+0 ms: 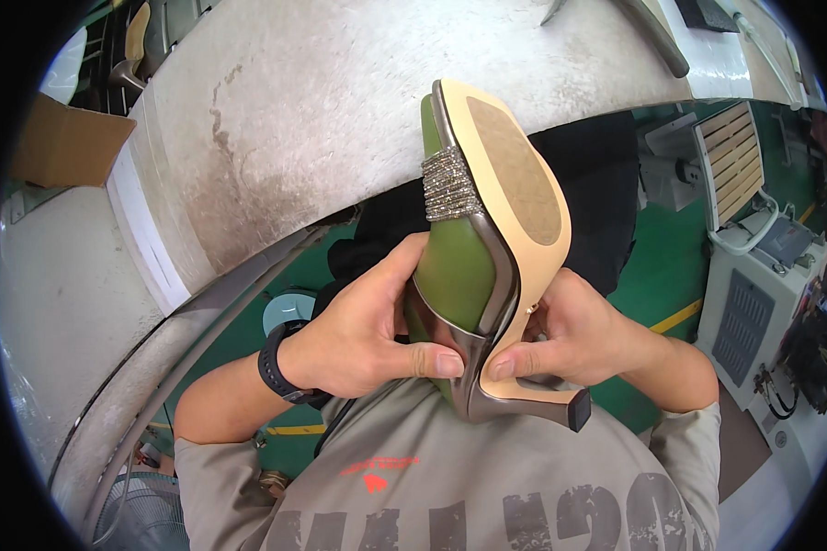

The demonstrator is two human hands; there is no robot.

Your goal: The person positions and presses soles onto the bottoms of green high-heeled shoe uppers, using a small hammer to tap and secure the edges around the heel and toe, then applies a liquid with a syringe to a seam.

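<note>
A high-heeled shoe (462,266) is held on its side in front of my chest, toe pointing away and heel toward me. Its upper is green with metallic bronze trim and a beaded, glittering band across the front. The beige sole, with a brownish patch at the forefoot, faces right. My left hand (363,321) grips the upper near the back, thumb pressed beside the heel counter. From the other side my right hand (570,335) grips the arch, its thumb lying at the top of the heel. The fingers behind the shoe are partly hidden.
A pale, stained worktable (276,119) curves ahead and to the left, with an open cardboard box (72,140) at far left. A dark curved tool (654,39) lies at the far edge. At right stands a machine (753,294) with a slatted rack. A fan (140,510) is at lower left.
</note>
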